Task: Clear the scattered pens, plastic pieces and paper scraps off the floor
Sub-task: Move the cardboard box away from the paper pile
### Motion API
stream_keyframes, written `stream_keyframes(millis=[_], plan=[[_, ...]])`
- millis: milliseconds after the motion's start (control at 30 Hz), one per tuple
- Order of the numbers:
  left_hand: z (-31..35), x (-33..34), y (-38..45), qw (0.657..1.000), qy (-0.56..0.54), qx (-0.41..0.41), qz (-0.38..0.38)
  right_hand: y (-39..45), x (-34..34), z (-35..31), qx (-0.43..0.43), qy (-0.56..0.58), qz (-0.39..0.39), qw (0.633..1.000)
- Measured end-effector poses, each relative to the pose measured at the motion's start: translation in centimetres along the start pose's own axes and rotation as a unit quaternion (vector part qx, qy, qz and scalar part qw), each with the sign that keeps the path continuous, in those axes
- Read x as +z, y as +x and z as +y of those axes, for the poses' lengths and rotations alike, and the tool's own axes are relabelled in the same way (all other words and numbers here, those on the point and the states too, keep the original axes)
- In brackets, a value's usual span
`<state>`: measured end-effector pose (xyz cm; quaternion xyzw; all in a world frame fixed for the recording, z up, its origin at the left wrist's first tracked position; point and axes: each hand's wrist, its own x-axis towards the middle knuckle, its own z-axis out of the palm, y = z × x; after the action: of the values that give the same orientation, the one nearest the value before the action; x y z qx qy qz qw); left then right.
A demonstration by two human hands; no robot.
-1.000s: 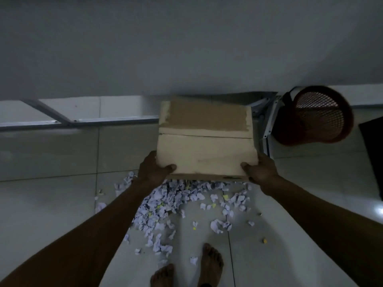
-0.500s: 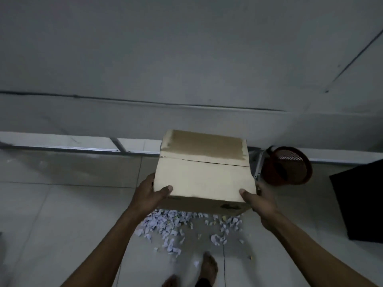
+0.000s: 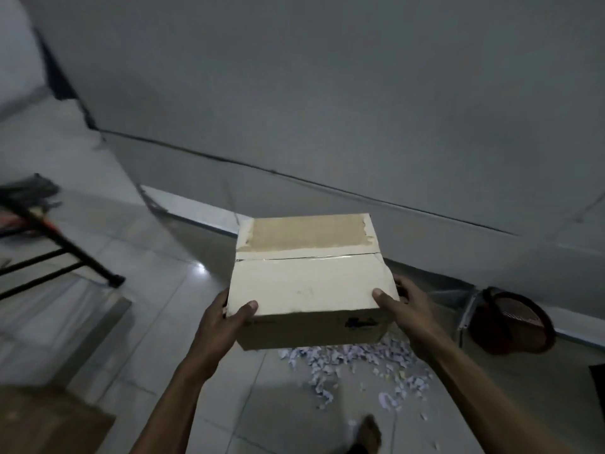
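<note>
I hold a closed cardboard box (image 3: 307, 283) in the air with both hands. My left hand (image 3: 226, 319) grips its near left corner, thumb on top. My right hand (image 3: 401, 306) grips its near right corner the same way. Below and behind the box, a heap of small white and pale purple paper scraps (image 3: 357, 365) lies spread over the tiled floor. No pens or plastic pieces can be made out in the dim light.
A red mesh basket (image 3: 514, 322) lies on its side by the wall at right. A black metal frame (image 3: 55, 253) stands at left. A brown cardboard piece (image 3: 49, 421) fills the lower left corner. My bare foot (image 3: 368, 434) is on the tiles.
The box has stayed in both hands while my view swung up and to the left. The scraps and red basket slid toward the lower right; the black frame came into view.
</note>
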<state>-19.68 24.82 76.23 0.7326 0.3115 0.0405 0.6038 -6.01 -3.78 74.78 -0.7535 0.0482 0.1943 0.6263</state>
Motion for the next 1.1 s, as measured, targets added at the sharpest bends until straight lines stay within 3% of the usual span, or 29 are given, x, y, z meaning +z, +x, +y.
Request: stream_keyframes(millis=[400,700,1100], plan=[[-8.2,-22.0,-14.1,0.97,-0.127,-0.038,0.206,-9.2,23.2,-4.0,-0.056,-0.066,-0.224,0.971],[-14.7,-34.4,-20.5,0.907,-0.163,-0.08,0.379,-13.1,42.7,-3.6,-0.079,-0.127,-0.389,0.909],[-24.2,-49.0,-21.2,0.829,-0.219,-0.179,0.482,-16.7,67.1,-2.1,-0.065,-0.214,-0.506,0.833]])
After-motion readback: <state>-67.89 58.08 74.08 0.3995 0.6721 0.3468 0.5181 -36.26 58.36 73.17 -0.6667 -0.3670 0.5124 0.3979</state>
